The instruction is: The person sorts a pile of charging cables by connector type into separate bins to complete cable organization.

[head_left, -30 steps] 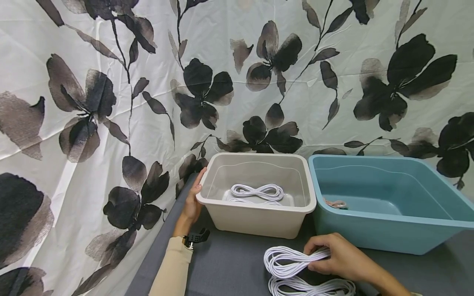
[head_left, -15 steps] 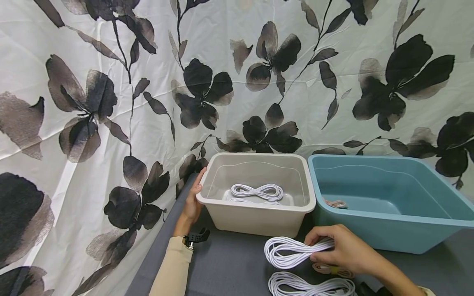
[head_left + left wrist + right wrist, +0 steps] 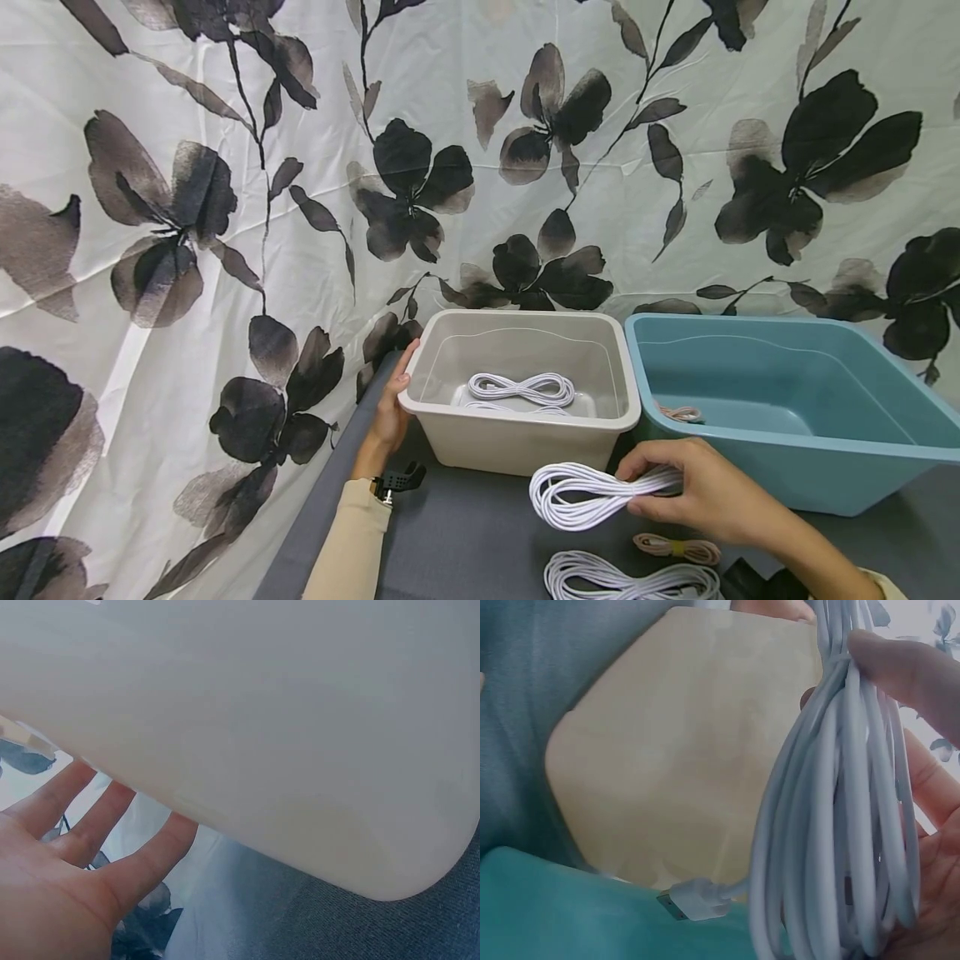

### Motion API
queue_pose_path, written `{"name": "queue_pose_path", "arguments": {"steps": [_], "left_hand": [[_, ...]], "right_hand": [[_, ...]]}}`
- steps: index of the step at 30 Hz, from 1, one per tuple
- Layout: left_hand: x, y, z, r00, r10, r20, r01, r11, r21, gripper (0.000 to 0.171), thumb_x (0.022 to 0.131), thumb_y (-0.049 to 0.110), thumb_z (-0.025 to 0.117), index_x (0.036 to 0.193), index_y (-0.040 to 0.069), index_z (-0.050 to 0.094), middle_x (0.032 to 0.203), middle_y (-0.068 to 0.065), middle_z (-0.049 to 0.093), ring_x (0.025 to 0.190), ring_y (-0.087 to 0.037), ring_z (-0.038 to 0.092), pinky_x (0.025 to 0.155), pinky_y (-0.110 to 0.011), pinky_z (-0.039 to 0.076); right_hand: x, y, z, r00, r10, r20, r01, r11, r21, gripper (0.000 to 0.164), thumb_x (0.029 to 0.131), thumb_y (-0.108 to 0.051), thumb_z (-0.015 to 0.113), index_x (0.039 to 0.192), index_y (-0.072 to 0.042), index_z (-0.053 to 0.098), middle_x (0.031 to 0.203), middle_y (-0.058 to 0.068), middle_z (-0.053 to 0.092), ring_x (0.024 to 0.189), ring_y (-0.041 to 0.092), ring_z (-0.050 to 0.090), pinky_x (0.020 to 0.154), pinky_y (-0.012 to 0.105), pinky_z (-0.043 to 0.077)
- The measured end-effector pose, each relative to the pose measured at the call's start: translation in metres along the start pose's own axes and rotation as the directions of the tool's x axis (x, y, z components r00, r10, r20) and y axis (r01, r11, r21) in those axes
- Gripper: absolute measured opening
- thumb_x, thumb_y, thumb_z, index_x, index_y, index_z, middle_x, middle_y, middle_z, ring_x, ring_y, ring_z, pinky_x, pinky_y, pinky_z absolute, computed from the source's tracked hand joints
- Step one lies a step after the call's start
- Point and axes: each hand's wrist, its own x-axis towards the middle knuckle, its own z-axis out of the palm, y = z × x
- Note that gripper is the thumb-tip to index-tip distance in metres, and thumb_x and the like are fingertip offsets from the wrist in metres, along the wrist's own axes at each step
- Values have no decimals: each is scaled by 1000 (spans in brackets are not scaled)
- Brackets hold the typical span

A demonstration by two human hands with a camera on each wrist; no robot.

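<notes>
My right hand [image 3: 697, 487] pinches a coiled white USB cable [image 3: 573, 497] at its bound middle, above the table in front of the bins. In the right wrist view, the thumb presses the cable's loops [image 3: 829, 825], and a USB plug [image 3: 697, 898] sticks out at one side. My left hand [image 3: 392, 408] rests against the left side of the beige bin [image 3: 517, 442]; in the left wrist view its fingers [image 3: 154, 859] reach out straight to the bin wall. Inside that bin lie coiled white cables [image 3: 521, 390].
Right of the beige bin stands a larger teal bin [image 3: 765, 467], with a small pinkish cable [image 3: 681, 414] inside. On the grey table [image 3: 465, 533] lie another white cable coil [image 3: 630, 577], a tan cable with a yellow tie [image 3: 677, 548] and black items [image 3: 757, 579]. A floral curtain [image 3: 300, 250] hangs behind.
My right hand has lifted the white USB cable up and away from the other coil, uncovering the tan cable and the black items. My left hand stays at the beige bin.
</notes>
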Motion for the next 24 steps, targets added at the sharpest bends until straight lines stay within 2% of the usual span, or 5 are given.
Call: {"name": "queue_pose_path", "arguments": {"steps": [6, 13, 18, 24], "left_hand": [[0, 1, 1, 1000, 5, 4, -5, 1000, 5, 68, 98, 31, 27, 165, 27, 18, 173, 0, 12, 155, -28, 16, 118, -60, 16], [0, 2, 0, 1000, -4, -4, 4, 1000, 4, 70, 98, 31, 27, 166, 19, 13, 173, 2, 12, 155, -25, 16, 119, -53, 19], [0, 2, -1, 1000, -1, -11, 1, 1000, -2, 71, 98, 31, 28, 166, 20, 14, 173, 0, 13, 154, -27, 17, 118, -58, 16], [0, 3, -1, 1000, 1, -8, -1, 1000, 18, 71, 98, 31, 28, 166, 18, 13, 173, -4, 12, 153, -28, 19, 117, -51, 20]], "right_hand": [[5, -11, -8, 1000, -11, -2, 11, 1000, -23, 21, 86, -32, 81, 104, -34, 72, 98, -19, 70, 86, 0, 63, 74, 24, 52], [21, -24, -28, 998, -65, -15, 63, 995, -83, 23, 85, -29, 82, 105, -32, 72, 102, -18, 72, 91, -1, 62, 80, 24, 49], [37, -29, -45, 999, -50, 0, 50, 998, -39, 20, 86, -26, 82, 104, -27, 73, 99, -13, 73, 86, 3, 65, 75, 23, 54], [53, -30, -63, 999, -31, 11, 31, 999, 28, 19, 87, -18, 80, 104, -24, 74, 96, -9, 74, 82, 8, 64, 69, 25, 53]]}}
